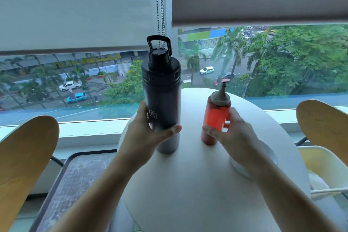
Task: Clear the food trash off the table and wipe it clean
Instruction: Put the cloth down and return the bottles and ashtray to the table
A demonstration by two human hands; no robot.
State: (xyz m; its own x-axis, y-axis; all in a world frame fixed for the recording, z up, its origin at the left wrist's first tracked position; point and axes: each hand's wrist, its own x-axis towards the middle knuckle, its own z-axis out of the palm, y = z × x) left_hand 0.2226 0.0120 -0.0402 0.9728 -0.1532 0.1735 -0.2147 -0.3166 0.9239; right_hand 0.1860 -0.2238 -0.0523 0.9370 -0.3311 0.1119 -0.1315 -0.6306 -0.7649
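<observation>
Upright, both: left hand (148, 133) fingers around black flask (162, 98), right hand (233, 135) fingers around red-filled squeeze bottle (216, 118).

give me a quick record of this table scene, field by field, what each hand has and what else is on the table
left hand: grips the black flask, upright on the table
right hand: grips the red sauce bottle, upright on the table
table: round, white
white plate: on the table, partly hidden under the right hand
chairs: wooden chair backs on both sides
food trash: none in view
</observation>
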